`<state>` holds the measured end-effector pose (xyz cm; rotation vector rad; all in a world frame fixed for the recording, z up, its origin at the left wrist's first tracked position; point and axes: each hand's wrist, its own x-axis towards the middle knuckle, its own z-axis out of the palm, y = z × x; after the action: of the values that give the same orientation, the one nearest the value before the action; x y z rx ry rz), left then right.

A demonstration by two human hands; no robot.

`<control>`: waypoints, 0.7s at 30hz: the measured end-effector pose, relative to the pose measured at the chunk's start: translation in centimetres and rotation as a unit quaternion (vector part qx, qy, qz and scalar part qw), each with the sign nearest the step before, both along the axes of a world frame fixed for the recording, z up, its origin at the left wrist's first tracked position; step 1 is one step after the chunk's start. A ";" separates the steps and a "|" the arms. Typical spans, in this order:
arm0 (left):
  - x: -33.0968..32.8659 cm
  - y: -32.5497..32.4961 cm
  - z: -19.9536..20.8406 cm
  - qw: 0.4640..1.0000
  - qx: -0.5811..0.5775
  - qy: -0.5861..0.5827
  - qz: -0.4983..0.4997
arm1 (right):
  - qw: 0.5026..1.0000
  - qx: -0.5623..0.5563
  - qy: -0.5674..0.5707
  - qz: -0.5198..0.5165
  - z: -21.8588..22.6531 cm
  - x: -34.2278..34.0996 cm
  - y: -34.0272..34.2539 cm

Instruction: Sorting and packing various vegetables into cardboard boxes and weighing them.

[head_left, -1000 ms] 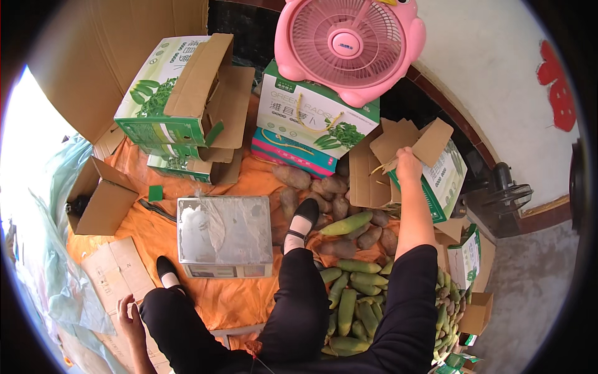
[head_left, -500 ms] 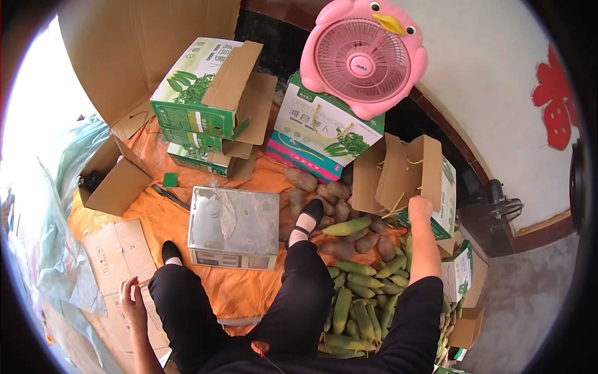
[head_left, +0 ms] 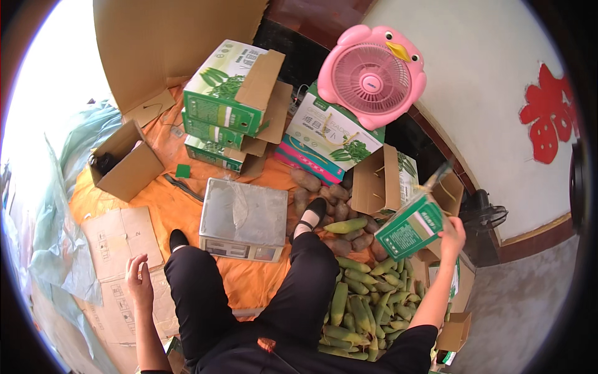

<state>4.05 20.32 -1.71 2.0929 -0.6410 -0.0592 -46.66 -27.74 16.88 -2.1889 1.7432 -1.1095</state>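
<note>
My right hand (head_left: pixel 453 242) grips the edge of a green-and-white carton (head_left: pixel 410 232), which is tilted with its green end facing me and its flaps up. Just behind it stands another open carton (head_left: pixel 378 184) of the same kind. Below the carton lies a heap of green radishes (head_left: pixel 367 305). One green radish (head_left: pixel 346 225) rests apart on several brownish tubers (head_left: pixel 339 209). My left hand (head_left: pixel 139 279) is open, holding nothing, above flattened cardboard (head_left: pixel 121 240). Between my legs sits a grey weighing scale (head_left: pixel 245 212) with a clear plastic sheet on its platform.
Stacked green cartons (head_left: pixel 221 112) stand on the orange sheet (head_left: pixel 240 290) at back left. A pink bird-shaped fan (head_left: pixel 374 78) rests on a carton by the wall. A small open box (head_left: pixel 128 163) holds something dark. Pale blue plastic sheeting (head_left: pixel 65 249) runs down the left side.
My right hand has moved right and slightly down, pulling a carton away from the one behind it and tilting it. My left hand has shifted slightly up. The view has also shifted.
</note>
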 end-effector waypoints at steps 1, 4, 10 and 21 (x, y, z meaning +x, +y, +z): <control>0.1 0.1 0.0 1.000 -0.003 -0.007 -0.004 | 0.998 0.015 -0.029 -0.046 0.6 -1.3 -0.1; 0.4 0.6 0.2 1.000 -0.020 0.004 0.003 | 0.984 0.024 -0.120 -0.131 2.0 -2.3 0.0; 1.1 2.0 0.8 0.999 -0.051 -0.009 -0.009 | 0.939 0.029 -0.298 -0.170 3.7 -1.5 0.7; 1.1 3.5 1.9 0.997 -0.071 -0.035 0.009 | 0.874 0.115 -0.472 0.008 2.6 8.9 5.2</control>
<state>5.16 23.87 0.21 1.9693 -0.6498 0.0687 -37.79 -22.50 19.53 -1.1497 1.2813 -1.4995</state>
